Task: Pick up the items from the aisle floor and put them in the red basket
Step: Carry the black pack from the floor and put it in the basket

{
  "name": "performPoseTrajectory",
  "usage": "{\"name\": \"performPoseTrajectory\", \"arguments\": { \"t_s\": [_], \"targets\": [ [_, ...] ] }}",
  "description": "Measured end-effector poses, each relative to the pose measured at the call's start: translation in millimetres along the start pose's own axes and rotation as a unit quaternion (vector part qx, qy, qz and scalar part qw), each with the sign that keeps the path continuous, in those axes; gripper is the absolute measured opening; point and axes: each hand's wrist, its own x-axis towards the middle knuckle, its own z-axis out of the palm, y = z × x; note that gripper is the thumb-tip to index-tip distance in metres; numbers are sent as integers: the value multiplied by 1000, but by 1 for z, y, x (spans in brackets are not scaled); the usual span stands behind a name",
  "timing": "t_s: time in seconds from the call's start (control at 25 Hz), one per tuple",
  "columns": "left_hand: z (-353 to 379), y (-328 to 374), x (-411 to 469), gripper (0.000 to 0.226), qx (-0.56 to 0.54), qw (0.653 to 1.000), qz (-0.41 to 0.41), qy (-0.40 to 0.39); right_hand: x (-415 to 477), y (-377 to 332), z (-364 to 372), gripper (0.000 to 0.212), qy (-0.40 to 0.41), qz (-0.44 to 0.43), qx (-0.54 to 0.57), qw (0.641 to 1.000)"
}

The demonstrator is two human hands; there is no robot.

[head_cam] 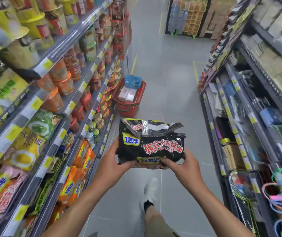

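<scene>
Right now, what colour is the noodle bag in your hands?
Mostly black noodle bag, with red writing and yellow labels; head view.

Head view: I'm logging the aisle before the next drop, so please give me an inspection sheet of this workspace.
Surface: grey tiled floor, yellow tape marks.
Job's things: black noodle pack held above floor; red basket on floor beside left shelving, holding white boxes and a blue pack.
Clutter: nothing seen.
Hands: left hand and right hand both grip the noodle pack.
Cables: nothing seen.
Surroundings: stocked left shelving, right shelving; white shoe below.
</scene>
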Motion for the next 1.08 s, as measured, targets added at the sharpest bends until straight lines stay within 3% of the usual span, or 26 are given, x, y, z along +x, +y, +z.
{"name": "performPoseTrajectory", "arguments": {
  "t_s": [0.44,0.68,0.92,1.08],
  "targets": [
    [-17,8,281,75,64,991,-87,75,317,-23,50,63,-87,10,-2,996],
    [-49,-15,436,74,-2,990,-133,51,468,-38,102,66,-124,23,-31,992],
    [-84,-54,600,68,-33,974,-224,8,608,-55,157,60,-146,111,-3,983],
    [-86,-68,691,73,-31,956,-291,7,685,-55,183,83,-146,184,46,971]
  ]
}}
